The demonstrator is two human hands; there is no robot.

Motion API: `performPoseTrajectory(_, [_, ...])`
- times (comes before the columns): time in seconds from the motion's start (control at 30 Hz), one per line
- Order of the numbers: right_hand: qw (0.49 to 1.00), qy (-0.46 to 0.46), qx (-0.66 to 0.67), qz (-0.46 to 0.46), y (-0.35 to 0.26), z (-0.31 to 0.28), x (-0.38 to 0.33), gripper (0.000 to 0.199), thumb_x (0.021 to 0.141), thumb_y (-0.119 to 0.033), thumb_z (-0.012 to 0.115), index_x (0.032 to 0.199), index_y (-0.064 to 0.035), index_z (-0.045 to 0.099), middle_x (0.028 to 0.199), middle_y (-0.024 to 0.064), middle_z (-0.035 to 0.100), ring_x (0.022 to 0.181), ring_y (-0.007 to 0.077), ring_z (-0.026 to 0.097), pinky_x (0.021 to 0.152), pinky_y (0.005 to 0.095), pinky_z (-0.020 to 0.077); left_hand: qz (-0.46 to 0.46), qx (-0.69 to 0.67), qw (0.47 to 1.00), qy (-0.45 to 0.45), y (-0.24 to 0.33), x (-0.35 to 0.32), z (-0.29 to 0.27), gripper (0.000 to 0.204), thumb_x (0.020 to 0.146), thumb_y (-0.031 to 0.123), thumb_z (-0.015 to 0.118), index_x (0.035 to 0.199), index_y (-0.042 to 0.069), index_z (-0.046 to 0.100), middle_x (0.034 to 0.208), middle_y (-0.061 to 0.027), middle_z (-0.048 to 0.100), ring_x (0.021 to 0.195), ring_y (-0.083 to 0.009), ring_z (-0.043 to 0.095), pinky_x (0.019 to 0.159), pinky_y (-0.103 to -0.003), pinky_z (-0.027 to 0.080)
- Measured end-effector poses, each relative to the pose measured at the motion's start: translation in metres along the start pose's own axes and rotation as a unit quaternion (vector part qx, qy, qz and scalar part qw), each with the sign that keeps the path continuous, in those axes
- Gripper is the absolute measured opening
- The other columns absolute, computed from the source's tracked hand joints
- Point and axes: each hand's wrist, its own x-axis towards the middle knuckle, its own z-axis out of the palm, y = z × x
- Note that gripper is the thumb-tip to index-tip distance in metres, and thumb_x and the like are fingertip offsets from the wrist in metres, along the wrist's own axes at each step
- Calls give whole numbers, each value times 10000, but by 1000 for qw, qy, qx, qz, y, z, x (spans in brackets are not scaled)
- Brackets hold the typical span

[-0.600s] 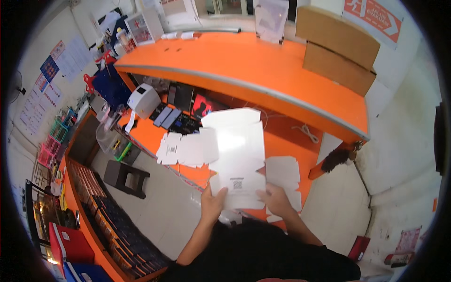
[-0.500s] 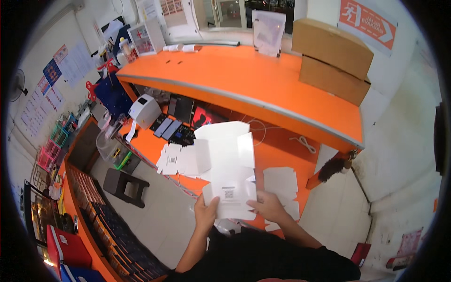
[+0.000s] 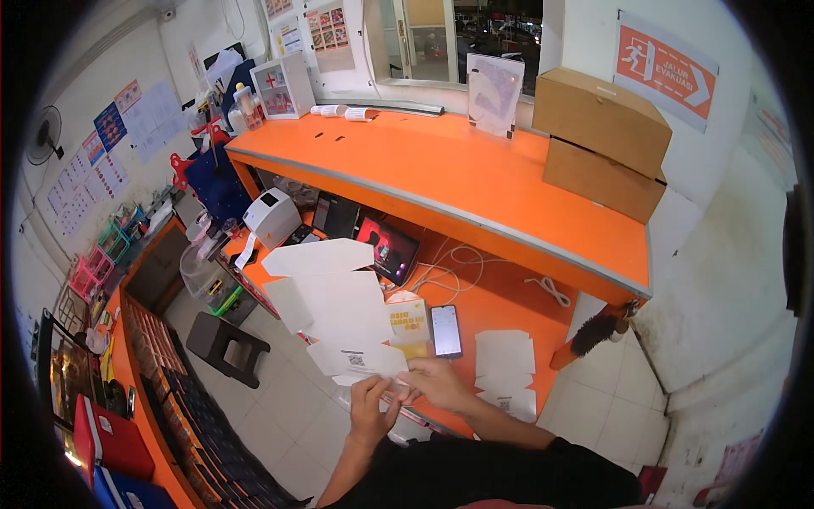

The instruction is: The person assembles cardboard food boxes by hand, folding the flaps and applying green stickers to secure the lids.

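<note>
— White card, unfolded: is that a flat box blank (image 3: 335,310) the person has up in front of them?

— Yes, a flat white carton blank, held above the near edge of the lower orange tabletop (image 3: 500,310). The left hand (image 3: 371,411) pinches its bottom edge between thumb and fingers; the right hand (image 3: 437,382) has its grip pressed together on the same edge, just beside the left.

— Anything inside it?

— Nothing; it lies open as a sheet, flaps spread up and to the left.

— What sits near the blank?

— Just right of it, a black phone (image 3: 445,331) lies flat on the tabletop, and further right more white flat blanks (image 3: 506,371) lie in a loose pile. Behind the blank stands a dark tablet (image 3: 388,248), with a white label printer (image 3: 271,216) to its left. A small yellow carton (image 3: 410,324) shows right behind the blank's right edge.

— And real containers?

— Far beyond the blank, on the upper orange counter (image 3: 475,170), two brown cardboard boxes (image 3: 600,140) are stacked, both closed, so their contents cannot be told. Left of the blank, on the floor, stands a dark stool (image 3: 225,343).
</note>
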Motion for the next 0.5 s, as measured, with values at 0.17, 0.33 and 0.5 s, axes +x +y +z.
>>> performPoseTrajectory(0.17, [999,34,-28,17,-13,3,1,238,1010,-156,560,1015,73,621,811,91,647,716,142,681,630,260,580,-23,52,998,-2,14,8,-5,577,668,24,837,1185,75,586,1120,-122,571,1000,-306,554,815,-396,457])
performPoseTrajectory(0.33, [992,26,-105,-62,-8,-2,4,233,1005,-163,559,970,51,643,720,68,611,621,115,624,567,258,521,31,42,998,26,3,6,-2,390,716,9,802,1060,51,623,979,-114,618,876,-297,591,752,-382,469])
performPoseTrajectory(0.5, [966,40,-243,-81,0,-7,8,199,981,-146,584,977,34,668,793,72,586,655,140,595,616,304,485,-406,-368,822,155,23,4,20,146,847,-9,727,935,7,612,824,-77,650,691,-163,626,647,-261,500])
